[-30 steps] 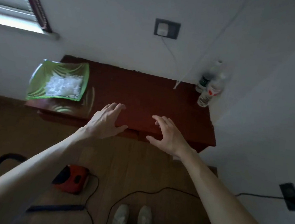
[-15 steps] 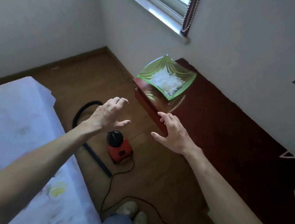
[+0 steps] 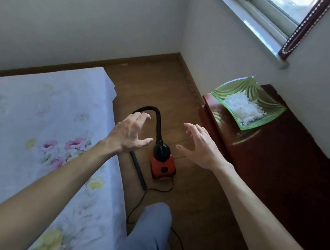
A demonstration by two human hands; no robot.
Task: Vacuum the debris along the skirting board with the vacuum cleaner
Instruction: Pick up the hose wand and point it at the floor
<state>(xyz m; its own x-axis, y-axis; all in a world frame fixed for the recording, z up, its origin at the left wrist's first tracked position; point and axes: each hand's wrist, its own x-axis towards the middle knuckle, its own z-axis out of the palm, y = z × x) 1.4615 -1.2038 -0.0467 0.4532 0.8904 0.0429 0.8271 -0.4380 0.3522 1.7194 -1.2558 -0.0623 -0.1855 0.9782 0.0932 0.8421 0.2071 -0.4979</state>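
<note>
A small red vacuum cleaner [image 3: 163,165] stands on the wooden floor between the bed and a low table. Its black hose [image 3: 157,117] arches up and back, and its dark nozzle tube [image 3: 138,170] lies on the floor beside it. My left hand [image 3: 130,133] hovers above the hose with fingers spread and holds nothing. My right hand [image 3: 201,145] hangs to the right of the vacuum, fingers relaxed and empty. Small specks of debris [image 3: 193,92] lie along the brown skirting board [image 3: 188,74] by the right wall.
A bed with a floral sheet [image 3: 42,131] fills the left. A dark red low table [image 3: 279,158] on the right carries a green glass dish [image 3: 249,102] of white bits. The black power cord [image 3: 141,200] trails across the floor past my leg [image 3: 147,236].
My view has swung left from the table and wall socket to the floor beside the bed. Both hands stay raised and empty, now over the vacuum cleaner.
</note>
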